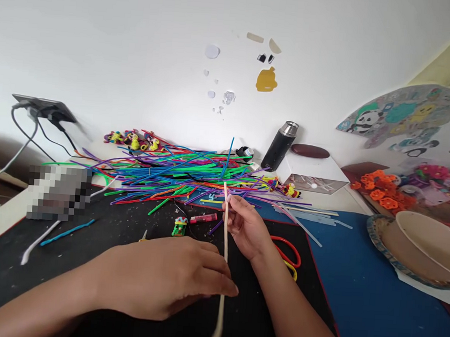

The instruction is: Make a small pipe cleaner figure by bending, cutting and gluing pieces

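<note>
A long cream pipe cleaner (226,235) stands nearly upright in front of me. Near its upper end, my right hand (246,226) pinches it between thumb and fingers. My left hand (174,278) reaches across its lower part with bent fingers closed about it; the thumb is hidden. Below the left hand the strip runs down towards the bottom edge, slightly blurred. A small green figure with a blue-and-red top (180,227) sits on the black mat (125,274) beyond my left hand. Next to it lies a pink-red lighter-like object (203,218).
A heap of coloured pipe cleaners (194,171) lies along the wall. Red-and-yellow scissor handles (290,252) show behind my right forearm. A twisted blue strip (67,232) lies left. A black flask (279,146), a white box (313,172) and a bowl (428,244) stand farther right.
</note>
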`<act>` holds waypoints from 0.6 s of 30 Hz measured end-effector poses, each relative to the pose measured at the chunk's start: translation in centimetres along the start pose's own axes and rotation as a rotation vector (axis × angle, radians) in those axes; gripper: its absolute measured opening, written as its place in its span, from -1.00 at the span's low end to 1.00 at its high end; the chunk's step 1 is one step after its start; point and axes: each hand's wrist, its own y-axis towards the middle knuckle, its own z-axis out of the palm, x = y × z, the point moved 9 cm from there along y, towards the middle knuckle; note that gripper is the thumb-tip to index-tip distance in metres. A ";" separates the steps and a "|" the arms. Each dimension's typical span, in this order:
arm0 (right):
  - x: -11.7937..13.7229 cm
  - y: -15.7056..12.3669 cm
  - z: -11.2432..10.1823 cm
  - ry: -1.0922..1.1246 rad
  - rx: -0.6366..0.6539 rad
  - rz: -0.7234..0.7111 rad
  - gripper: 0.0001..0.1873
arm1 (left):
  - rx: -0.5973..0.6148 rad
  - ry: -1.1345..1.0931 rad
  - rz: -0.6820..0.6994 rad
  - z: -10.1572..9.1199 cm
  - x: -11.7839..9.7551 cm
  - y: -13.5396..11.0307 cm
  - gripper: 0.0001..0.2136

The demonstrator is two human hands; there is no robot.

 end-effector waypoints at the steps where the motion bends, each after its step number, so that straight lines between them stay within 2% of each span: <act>1: -0.1 0.0 0.0 -0.002 -0.001 -0.005 -0.62 | 0.002 -0.041 -0.011 -0.1 0.3 -0.1 -0.49; 4: -0.2 0.0 0.1 -0.003 0.012 -0.006 -0.64 | -0.059 -0.129 -0.126 -1.1 2.6 -0.4 -0.55; 7: -0.1 -0.1 0.5 -0.028 0.043 -0.015 -0.63 | -0.215 -0.141 -0.397 -2.6 7.1 -1.3 -0.75; 10: 0.1 -0.2 1.1 -0.067 0.086 -0.034 -0.64 | -0.300 -0.228 -0.586 -2.7 10.6 -2.1 -0.72; 13: -0.1 -0.4 1.7 -0.105 0.119 -0.035 -0.66 | -0.343 -0.337 -0.625 -2.4 12.2 -2.0 -0.67; 18: -0.5 -0.8 2.2 -0.145 0.123 -0.028 -0.66 | -0.478 -0.496 -0.577 -2.8 12.7 -1.8 -0.59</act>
